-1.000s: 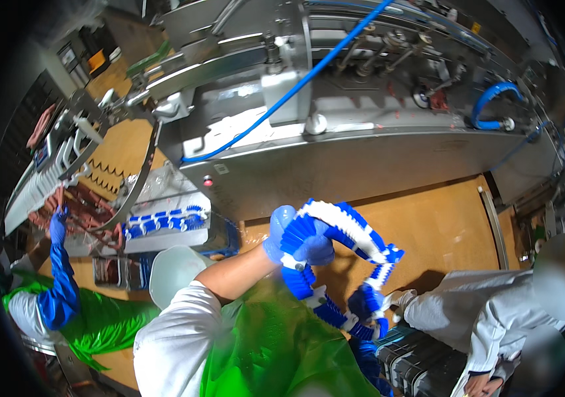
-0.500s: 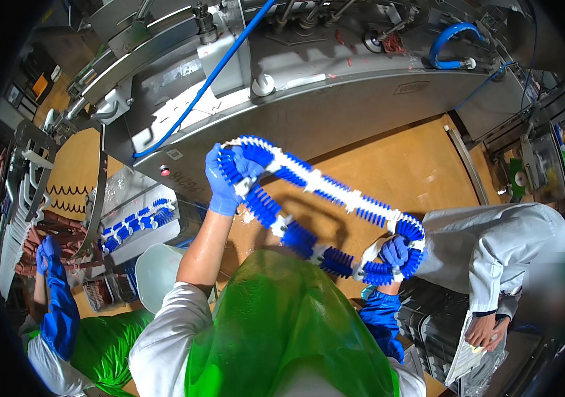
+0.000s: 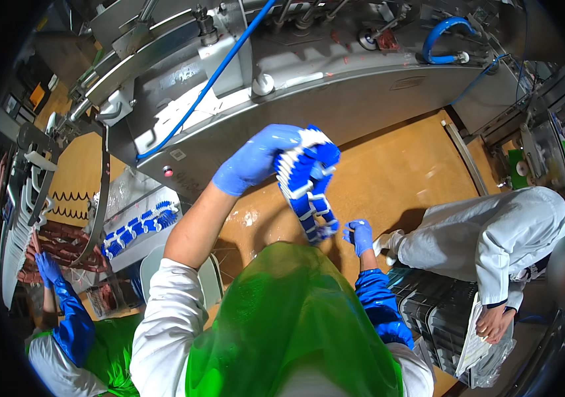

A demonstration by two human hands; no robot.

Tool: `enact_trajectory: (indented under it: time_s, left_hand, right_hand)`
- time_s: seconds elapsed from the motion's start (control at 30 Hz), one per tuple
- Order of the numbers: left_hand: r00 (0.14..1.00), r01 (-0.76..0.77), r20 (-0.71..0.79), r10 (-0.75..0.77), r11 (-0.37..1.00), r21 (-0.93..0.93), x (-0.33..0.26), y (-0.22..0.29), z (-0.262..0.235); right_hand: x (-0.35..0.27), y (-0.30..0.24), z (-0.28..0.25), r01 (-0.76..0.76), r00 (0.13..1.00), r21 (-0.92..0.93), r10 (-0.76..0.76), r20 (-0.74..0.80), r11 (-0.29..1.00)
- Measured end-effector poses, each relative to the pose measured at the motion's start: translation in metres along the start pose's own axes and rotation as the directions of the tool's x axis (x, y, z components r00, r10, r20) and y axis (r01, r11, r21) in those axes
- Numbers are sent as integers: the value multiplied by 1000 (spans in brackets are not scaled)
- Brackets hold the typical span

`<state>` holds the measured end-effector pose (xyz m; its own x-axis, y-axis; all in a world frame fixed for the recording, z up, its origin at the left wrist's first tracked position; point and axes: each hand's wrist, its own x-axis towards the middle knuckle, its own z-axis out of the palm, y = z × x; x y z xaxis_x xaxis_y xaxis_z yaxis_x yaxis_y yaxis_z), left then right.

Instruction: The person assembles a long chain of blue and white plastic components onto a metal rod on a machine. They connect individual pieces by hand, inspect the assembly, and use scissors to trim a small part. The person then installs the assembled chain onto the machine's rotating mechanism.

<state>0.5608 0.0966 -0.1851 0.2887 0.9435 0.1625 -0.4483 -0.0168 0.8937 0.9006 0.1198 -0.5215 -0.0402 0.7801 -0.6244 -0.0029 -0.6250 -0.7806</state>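
At far left, a co-worker's gloved hand is at the linked sausages, as half a second ago, and a second brush chain, blue and white, lies where it was on its tray. Toward the middle, the person's left hand is closed around the top of the blue-and-white brush chain; then it was a wide loop stretched between both hands, whereas now it hangs folded and narrow from this hand alone, above the orange floor and near the green apron. Right of it, the right hand has let go, its fingers partly curled, holding nothing visible and apart from the chain. As for markings, the steel panel carries, left to right, a small square label, dark scrawled characters too blurred to make out, and a framed plate with faint lettering.
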Motion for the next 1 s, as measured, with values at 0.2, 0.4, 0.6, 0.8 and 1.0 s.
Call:
enact_trajectory:
  time_s: [0.2, 0.4, 0.6, 0.8, 1.0]
  left_hand:
    - [955, 204, 102, -278, 867, 455, 26, -16, 35]
    - [948, 300, -68, -311, 803, 515, 14, 1, 27]
    - [979, 159, 38, -202, 858, 488, 7, 7, 19]
    - [974, 226, -58, -219, 955, 190, -10, -14, 11]
    - [972, 220, -132, -196, 954, 202, -13, -72, 9]
  right_hand:
    - [-118, -143, 67, 445, 841, 77, -446, 305, 892]
    - [-163, -193, 75, 495, 702, 186, -517, 490, 848]
    - [-210, -220, 127, 798, 587, -136, -706, 396, 587]
    - [-195, -234, 102, 647, 741, -200, -545, 392, 736]
    - [-213, -206, 64, 261, 657, 337, -422, 625, 905]
